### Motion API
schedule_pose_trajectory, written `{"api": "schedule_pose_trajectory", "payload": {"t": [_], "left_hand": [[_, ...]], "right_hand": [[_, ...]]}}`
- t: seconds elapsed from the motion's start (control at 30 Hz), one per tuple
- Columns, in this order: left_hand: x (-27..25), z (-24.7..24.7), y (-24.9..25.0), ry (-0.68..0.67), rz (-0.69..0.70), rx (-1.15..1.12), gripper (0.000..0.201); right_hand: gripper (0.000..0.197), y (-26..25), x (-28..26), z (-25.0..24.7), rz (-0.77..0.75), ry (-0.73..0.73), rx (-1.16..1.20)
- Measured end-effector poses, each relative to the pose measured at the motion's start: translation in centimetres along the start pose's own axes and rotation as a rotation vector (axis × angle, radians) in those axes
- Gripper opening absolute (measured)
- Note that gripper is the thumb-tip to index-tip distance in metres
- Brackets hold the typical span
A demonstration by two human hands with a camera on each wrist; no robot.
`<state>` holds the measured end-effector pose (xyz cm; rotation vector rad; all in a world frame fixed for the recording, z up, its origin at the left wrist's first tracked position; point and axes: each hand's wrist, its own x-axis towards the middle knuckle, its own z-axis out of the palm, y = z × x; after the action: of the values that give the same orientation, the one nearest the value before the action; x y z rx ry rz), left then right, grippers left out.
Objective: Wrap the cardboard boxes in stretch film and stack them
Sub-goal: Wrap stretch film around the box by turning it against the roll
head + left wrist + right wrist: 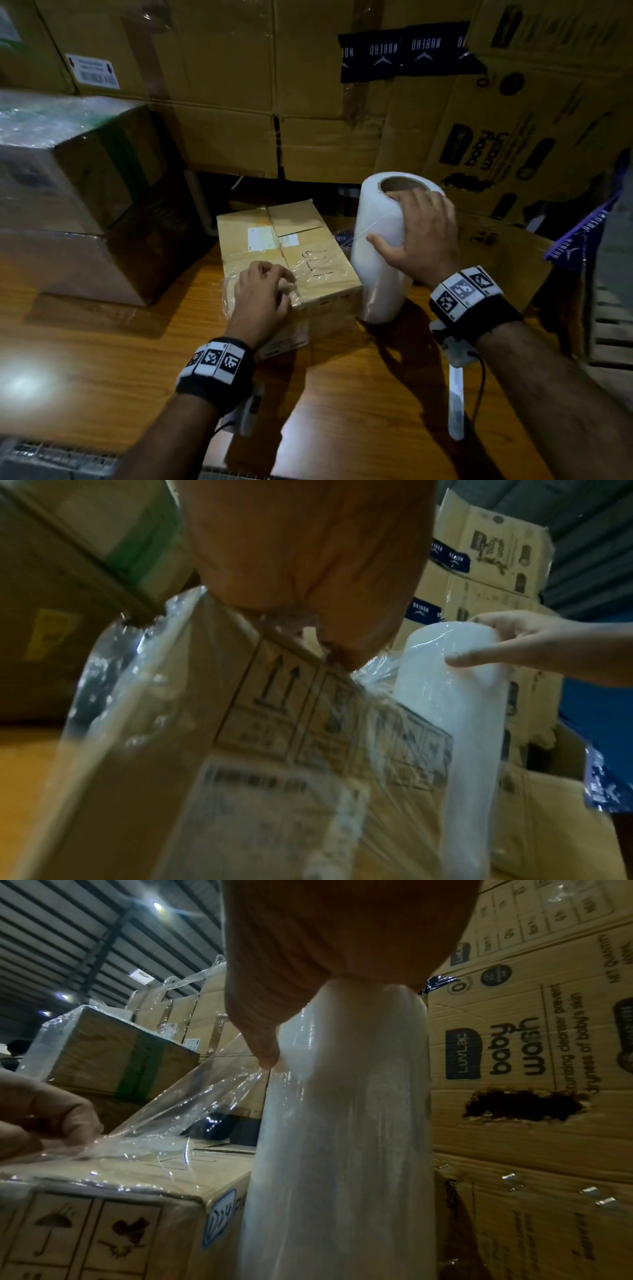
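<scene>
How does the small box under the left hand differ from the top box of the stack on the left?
The small box lies on the table, only partly covered by film; the top stacked box sits on another box, fully wrapped. The small box shows handwriting and a white label; the stacked one a green band. Both are brown cardboard.

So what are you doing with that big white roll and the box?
A person is wrapping a small brown cardboard box on the wooden table in clear stretch film. The left hand pinches the loose end of the film against the box's near top edge. The right hand grips the upright white roll of stretch film standing just to the box's right. Only a short sheet is pulled out so far. Two boxes already wrapped in film sit stacked on the left.
</scene>
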<state>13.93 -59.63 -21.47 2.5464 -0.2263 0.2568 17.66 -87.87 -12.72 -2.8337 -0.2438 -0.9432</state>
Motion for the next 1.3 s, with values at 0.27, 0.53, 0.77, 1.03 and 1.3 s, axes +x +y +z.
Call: {"api": "schedule_pose_trajectory", "payload": {"t": [0.27,0.53,0.77,1.03,1.3], "left_hand": [[0.0,1.1,2.3,0.014,0.281,0.044,0.033],[0.6,6.5,6.3,0.081,0.223,0.375,0.078],[3.4,7.4,9.4,0.083,-0.021,0.503,0.100],[3.2,7.6,8.6,0.048,-0.006,0.546,0.081],[1.5,6.4,5.1,0.094,0.178,0.499,0.072]], "right_hand": [[0.074,0.1,0.0,0.0,-0.009,-0.005,-0.003],[0.084,1.5,0.0,-1.7,-0.083,-0.146,0.074],[0.089,2.8,1.4,-3.0,-0.103,-0.307,0.058],[0.085,3.2,1.5,-3.9,-0.134,-0.371,0.078],[0.087,3.0,2.5,-4.3,-0.201,-0.289,-0.290]]}}
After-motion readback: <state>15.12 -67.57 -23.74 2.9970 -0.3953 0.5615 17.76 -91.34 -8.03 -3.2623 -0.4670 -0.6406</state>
